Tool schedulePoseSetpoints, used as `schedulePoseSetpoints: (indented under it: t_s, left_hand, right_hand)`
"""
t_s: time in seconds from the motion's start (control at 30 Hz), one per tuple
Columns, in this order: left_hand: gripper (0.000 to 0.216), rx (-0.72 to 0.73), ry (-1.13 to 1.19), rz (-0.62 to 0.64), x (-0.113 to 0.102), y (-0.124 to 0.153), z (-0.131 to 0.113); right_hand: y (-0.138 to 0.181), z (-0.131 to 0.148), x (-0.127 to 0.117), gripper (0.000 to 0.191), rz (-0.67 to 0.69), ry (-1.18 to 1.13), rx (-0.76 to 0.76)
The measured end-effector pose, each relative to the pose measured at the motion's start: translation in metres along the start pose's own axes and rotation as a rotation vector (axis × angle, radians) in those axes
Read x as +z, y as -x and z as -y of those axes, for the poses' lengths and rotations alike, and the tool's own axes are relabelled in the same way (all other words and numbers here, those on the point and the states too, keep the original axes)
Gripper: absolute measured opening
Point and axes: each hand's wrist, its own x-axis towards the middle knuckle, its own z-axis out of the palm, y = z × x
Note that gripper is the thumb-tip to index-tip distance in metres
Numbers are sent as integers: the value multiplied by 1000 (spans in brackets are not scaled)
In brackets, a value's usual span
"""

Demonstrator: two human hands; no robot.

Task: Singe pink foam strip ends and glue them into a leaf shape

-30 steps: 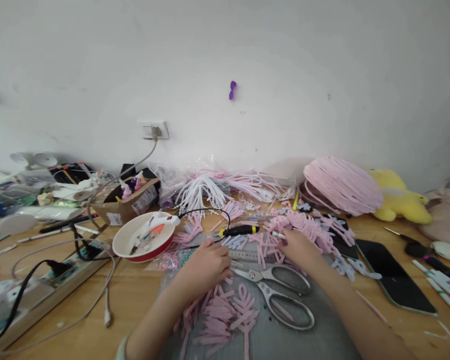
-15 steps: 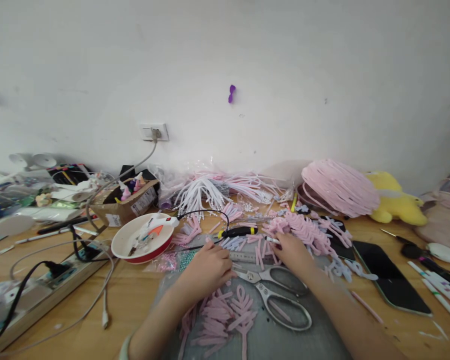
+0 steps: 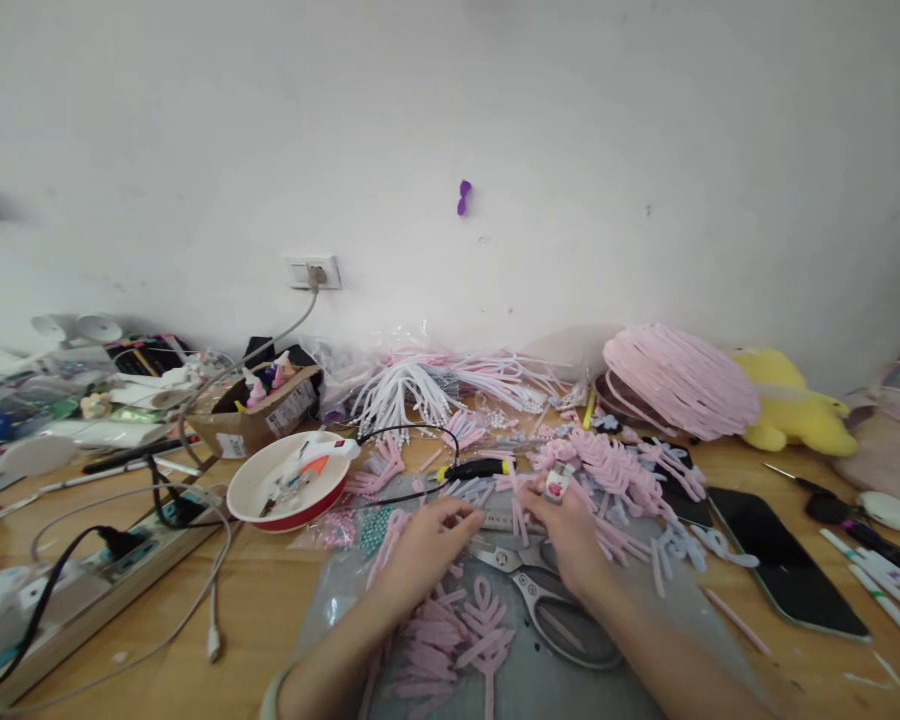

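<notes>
Across the wooden table [image 3: 270, 600] lies a grey mat [image 3: 559, 692], bearing a heap of pink chenille pieces [image 3: 429, 645] at its near left. Metal scissors [image 3: 504, 558] lie right of the heap, partly covered. Beyond it, apart from each other, are the left hand [image 3: 429, 540], fingers curled (around what, if anything, I cannot tell), and the right hand [image 3: 566, 525], clasping a small white object [image 3: 557, 486] with a reddish mark.

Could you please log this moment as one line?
left hand: over grey mat; right hand: at pink strips; scissors: on mat, partly behind right hand
</notes>
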Motion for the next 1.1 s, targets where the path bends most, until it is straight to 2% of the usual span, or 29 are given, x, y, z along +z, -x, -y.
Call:
schedulePoseSetpoints:
  t_s: [0.07,0.17,0.37,0.47,0.67,0.77,0.9,1.0,1.1]
  left_hand:
    - [25,-28,90,-12,2,1,-3]
    - [20,-15,111,-37,4,4,-7]
    - [23,77,109,-86,6,9,-8]
    - [26,14,158,-96,5,8,-7]
    - [28,-17,343,-136,5,5,-2]
    - [30,-64,431,-153,6,4,0]
    - [33,-89,473,-153,8,5,-1]
    - [29,-74,467,-201,9,5,-2]
    - [28,-87,464,-240,10,5,-1]
  right_hand:
    - [14,0,13,24,121,-64,64]
    - [29,2,23,26,222,-65,71]
    - [33,1,25,20,286,-65,44]
    - [31,0,22,11,338,-206,154]
    - [21,6,14,25,474,-497,283]
    - [17,7,8,30,560,-489,353]
    - [13,-1,5,39,662,-367,396]
    - [11,-7,5,41,690,-299,425]
    - [10,-6,4,39,692,-330,460]
